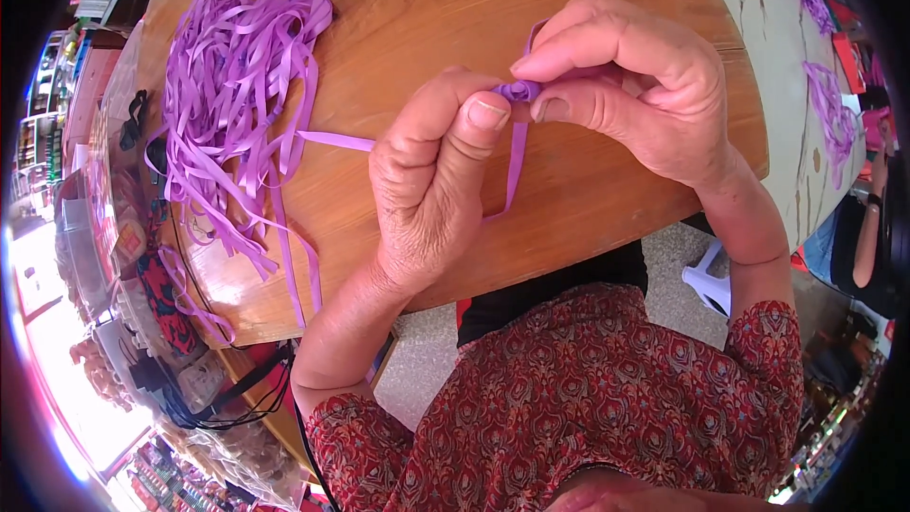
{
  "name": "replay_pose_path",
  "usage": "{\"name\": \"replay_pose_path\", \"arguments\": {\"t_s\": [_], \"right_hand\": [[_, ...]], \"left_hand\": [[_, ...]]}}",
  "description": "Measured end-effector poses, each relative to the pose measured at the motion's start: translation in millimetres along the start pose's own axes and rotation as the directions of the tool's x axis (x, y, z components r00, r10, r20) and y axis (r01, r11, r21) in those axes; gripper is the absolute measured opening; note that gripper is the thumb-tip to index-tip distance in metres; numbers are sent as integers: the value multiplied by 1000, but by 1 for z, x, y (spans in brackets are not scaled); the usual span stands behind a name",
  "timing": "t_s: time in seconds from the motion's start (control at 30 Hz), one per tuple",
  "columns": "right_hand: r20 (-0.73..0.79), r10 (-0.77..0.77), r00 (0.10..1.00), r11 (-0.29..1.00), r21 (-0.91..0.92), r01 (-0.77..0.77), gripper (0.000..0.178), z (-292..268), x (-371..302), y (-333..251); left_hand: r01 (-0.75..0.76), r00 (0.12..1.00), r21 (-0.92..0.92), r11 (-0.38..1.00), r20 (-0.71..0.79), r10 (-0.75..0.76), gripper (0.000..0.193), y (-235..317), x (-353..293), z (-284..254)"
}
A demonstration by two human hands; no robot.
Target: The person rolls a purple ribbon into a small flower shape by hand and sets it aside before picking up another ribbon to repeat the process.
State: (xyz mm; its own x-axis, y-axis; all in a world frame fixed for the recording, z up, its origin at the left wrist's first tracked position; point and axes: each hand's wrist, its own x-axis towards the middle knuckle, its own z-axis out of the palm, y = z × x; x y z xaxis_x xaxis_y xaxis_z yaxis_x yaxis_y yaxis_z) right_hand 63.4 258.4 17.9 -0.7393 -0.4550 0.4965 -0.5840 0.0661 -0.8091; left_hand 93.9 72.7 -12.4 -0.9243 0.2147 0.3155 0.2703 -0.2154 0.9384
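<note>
A small knotted bit of purple ribbon [518,91] sits between my two hands, above the wooden table. My left hand [431,166] pinches it between thumb and bent forefinger. From the other side, the thumb and fingertips of my right hand [637,81] close on the ribbon at the knot. One ribbon tail hangs below the knot toward the tabletop. Another stretch shows left of my left hand, pointing at a large tangled heap of purple ribbon [237,85] on the table's left side. My palms and curled fingers hide part of the held ribbon.
The brown wooden table [417,0] has a curved edge. Bagged goods and black cords [232,408] crowd its left side. At right, a pale marble-patterned table [758,47] bears more purple ribbon [830,114]. Another person's arm [867,228] shows there. A white plastic stool [706,283] stands below.
</note>
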Motion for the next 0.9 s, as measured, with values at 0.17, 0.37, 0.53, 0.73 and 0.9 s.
{"name": "replay_pose_path", "arguments": {"t_s": [0.17,0.37,0.53,0.73,0.9], "right_hand": [[2,-67,998,997,-25,67,21,1,0,0],[33,-154,988,964,-213,157,20,-2,1,-5],[38,-187,982,952,-240,191,19,0,0,-4],[33,-258,966,895,-369,252,19,1,-2,-5],[46,-317,947,865,-396,308,21,4,-3,-1]], "left_hand": [[-64,998,69,996,3,64,12,2,2,1],[-156,987,244,957,71,142,10,0,3,-4],[-95,995,230,969,40,88,8,1,-1,-1],[-23,1000,213,977,-6,24,8,3,-3,4],[46,999,238,970,-17,-43,8,3,-5,2]]}}
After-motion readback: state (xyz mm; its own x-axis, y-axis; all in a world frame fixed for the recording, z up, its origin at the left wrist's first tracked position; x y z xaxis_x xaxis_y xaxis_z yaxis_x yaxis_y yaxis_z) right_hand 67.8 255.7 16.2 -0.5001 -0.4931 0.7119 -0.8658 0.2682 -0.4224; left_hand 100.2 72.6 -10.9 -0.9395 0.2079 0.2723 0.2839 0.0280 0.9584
